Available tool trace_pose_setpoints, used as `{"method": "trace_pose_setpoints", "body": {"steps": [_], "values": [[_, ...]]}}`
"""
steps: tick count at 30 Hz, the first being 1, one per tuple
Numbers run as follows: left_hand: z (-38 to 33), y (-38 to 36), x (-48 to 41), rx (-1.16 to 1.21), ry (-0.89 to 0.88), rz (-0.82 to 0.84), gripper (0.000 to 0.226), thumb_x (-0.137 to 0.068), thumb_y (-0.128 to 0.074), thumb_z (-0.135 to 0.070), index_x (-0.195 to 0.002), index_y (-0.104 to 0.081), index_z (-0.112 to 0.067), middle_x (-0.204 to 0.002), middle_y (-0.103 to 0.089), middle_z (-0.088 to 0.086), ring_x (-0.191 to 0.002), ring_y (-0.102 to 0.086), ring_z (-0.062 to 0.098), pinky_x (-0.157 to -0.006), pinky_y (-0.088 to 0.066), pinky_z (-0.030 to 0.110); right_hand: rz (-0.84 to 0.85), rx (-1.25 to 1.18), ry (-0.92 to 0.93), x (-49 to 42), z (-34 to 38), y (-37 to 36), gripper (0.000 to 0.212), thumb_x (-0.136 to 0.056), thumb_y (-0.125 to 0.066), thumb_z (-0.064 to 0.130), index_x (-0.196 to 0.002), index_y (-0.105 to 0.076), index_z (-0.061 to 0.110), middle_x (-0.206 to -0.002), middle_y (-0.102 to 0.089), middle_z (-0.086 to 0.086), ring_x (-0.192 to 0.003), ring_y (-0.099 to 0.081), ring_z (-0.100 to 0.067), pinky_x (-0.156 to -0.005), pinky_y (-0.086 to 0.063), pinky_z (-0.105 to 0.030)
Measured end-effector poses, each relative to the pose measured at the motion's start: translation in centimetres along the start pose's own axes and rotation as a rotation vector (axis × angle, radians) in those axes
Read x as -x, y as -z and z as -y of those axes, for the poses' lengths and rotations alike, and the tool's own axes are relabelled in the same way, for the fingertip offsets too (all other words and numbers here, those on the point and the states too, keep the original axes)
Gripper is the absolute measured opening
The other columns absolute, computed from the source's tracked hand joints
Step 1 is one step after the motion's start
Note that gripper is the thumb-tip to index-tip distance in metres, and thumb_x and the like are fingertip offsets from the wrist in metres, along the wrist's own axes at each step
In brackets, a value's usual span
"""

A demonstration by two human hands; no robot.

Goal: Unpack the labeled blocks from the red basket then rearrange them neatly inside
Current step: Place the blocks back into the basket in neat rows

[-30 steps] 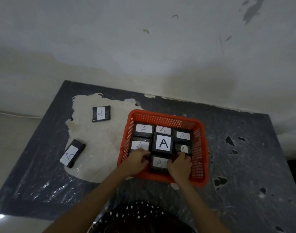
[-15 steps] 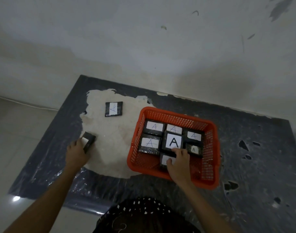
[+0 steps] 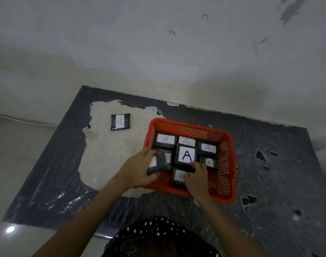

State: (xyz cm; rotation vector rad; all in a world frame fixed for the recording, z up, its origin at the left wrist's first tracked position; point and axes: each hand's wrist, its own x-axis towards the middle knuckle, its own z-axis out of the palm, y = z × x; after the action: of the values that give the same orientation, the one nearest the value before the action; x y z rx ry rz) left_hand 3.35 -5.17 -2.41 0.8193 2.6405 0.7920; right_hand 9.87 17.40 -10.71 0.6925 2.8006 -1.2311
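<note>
One dark tabletop [image 3: 269,210] carried everything, its worn pale patch [image 3: 106,154] spread to the left of the red basket [image 3: 229,164]. You had the basket sitting near the middle, its mesh walls keeping the labeled blocks in flat rows. Six blocks [image 3: 166,140] lay label-up inside, as far as I could count: three along the far wall, a small one by the right wall, one at the near edge, and the big-lettered block [image 3: 186,155] resting on top of the others at the center, likely because no floor gap suited it.

Your left hand [image 3: 138,171] had its grip closed around a seventh block [image 3: 159,163], blurred, held over the basket's left side. I judged you were bringing it to the open floor at the near-left corner, the one clear gap showing red.

Your right hand [image 3: 196,179] rested on the near block [image 3: 180,176], fingers curled at the edge of the big-lettered block above it, apparently steadying the row so nothing shifted as the newcomer arrived; whether that grip truly pinched anything I could not tell.

One last block [image 3: 120,121] lay alone on the pale patch, well apart from the basket, not yet packed. So the repacking looked nearly done.
</note>
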Motion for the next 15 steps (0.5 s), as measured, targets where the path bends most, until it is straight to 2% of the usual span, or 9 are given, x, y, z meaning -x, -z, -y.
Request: {"method": "trace_pose_setpoints", "body": {"steps": [4, 8, 11, 15], "values": [[-1.2, -3.1, -2.9, -0.229, -0.059, 0.199, 0.063, -0.077, -0.052, -0.052, -0.127, -0.036, -0.017, -0.124, -0.047, 0.007, -0.107, -0.049, 0.018, -0.089, -0.048, 0.031, -0.003, -0.008, -0.031, -0.1, 0.0, 0.5, 0.036, -0.078, -0.061, 0.009, -0.11, -0.05, 0.022, -0.118, -0.039, 0.0, -0.106, -0.041, -0.014, -0.088, -0.041, -0.03], [-0.1, -4.5, -4.5, -0.48, -0.129, 0.345, 0.061, -0.079, -0.064, -0.04, -0.129, -0.042, -0.012, -0.135, -0.045, 0.012, -0.123, -0.042, 0.026, -0.105, -0.038, 0.041, -0.016, -0.023, -0.032, 0.0, -0.2, 0.9, 0.033, -0.078, -0.061, 0.008, -0.107, -0.05, 0.02, -0.118, -0.041, -0.003, -0.104, -0.043, -0.014, -0.082, -0.039, -0.024], [0.5, -5.2, -4.8, -0.531, -0.138, 0.38, 0.064, -0.076, -0.069, -0.041, -0.13, -0.047, -0.013, -0.134, -0.05, 0.01, -0.123, -0.044, 0.026, -0.107, -0.037, 0.043, -0.014, -0.044, -0.051, 0.0, -0.1, 1.0, 0.032, -0.078, -0.06, 0.007, -0.105, -0.05, 0.022, -0.119, -0.041, -0.003, -0.106, -0.043, -0.015, -0.087, -0.043, -0.029], [0.9, -5.9, -4.6, -0.406, -0.081, 0.371, 0.065, -0.074, -0.073, -0.036, -0.129, -0.046, -0.016, -0.131, -0.053, 0.006, -0.12, -0.046, 0.023, -0.103, -0.043, 0.04, -0.012, -0.04, -0.069, 0.0, 0.1, 0.9, 0.032, -0.079, -0.06, 0.008, -0.103, -0.048, 0.025, -0.118, -0.039, 0.001, -0.107, -0.043, -0.014, -0.092, -0.046, -0.035]]}}
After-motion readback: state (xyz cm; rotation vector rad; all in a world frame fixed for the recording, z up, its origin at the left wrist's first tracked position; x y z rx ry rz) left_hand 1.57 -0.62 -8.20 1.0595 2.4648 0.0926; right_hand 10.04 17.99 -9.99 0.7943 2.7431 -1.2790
